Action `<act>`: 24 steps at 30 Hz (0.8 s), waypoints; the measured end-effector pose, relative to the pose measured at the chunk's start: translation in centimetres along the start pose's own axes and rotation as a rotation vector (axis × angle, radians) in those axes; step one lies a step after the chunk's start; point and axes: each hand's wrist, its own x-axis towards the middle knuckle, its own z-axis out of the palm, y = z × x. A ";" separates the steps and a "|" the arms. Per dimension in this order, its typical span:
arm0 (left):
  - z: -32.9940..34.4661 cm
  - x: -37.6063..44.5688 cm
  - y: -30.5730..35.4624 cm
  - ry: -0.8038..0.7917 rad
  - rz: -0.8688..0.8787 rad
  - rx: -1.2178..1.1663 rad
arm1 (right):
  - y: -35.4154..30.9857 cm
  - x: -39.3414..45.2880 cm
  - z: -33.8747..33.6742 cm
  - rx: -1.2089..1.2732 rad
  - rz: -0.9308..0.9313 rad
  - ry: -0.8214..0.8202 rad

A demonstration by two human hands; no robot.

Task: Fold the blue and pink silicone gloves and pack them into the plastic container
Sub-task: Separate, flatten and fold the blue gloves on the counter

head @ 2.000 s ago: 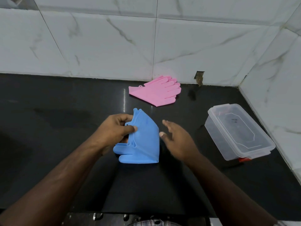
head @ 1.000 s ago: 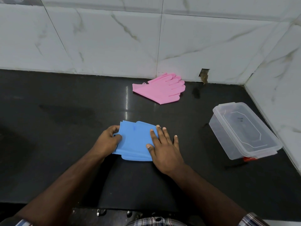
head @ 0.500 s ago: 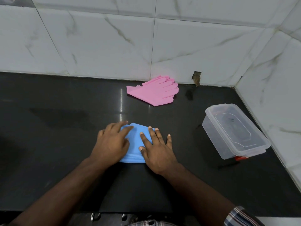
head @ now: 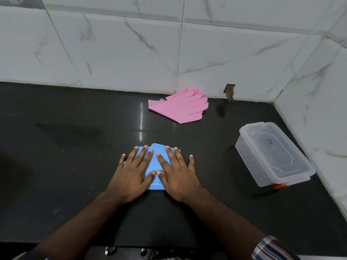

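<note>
Blue gloves [head: 154, 162] folded flat, both hands pressing on top

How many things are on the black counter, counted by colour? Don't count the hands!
Blue: 1, the folded blue gloves, pressed flat as one bundle under both hands.
Pink: 1, the pink gloves, a stack by the wall; how many are in it cannot be told.
Clear: 1, the plastic container with its lid on.
Total: 3

Both hands cover most of the folded blue gloves [head: 154, 162]
</note>
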 end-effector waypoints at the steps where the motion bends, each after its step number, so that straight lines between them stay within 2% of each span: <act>1: 0.1 0.0 0.0 0.004 0.002 -0.004 | 0.0 0.0 0.1 0.004 0.000 0.002; 7: 0.3 0.1 -0.1 0.032 0.014 -0.031 | -0.1 0.1 -0.2 0.019 -0.005 -0.016; 10: 0.1 0.1 0.0 0.017 0.010 -0.008 | 0.2 0.3 -0.7 0.144 0.010 -0.018; 12: -0.1 0.1 0.1 0.010 0.007 -0.002 | 0.6 0.4 -1.3 0.331 0.117 0.124; 14: -0.2 0.1 0.1 0.006 0.007 -0.007 | 1.4 0.7 -1.9 0.575 0.359 0.221; 16: -0.1 0.0 0.2 0.013 0.007 -0.027 | 1.9 1.3 -2.3 0.831 0.556 0.134; 19: 0.0 0.0 0.1 0.014 0.009 -0.040 | 1.9 2.0 -2.7 1.108 0.689 0.031; 21: 0.0 0.0 0.1 0.023 0.010 -0.062 | 1.8 2.2 -3.1 1.216 0.720 0.015; 24: 0.1 -0.1 0.3 0.054 0.006 -0.107 | 1.8 2.0 -4.1 1.231 0.700 -0.017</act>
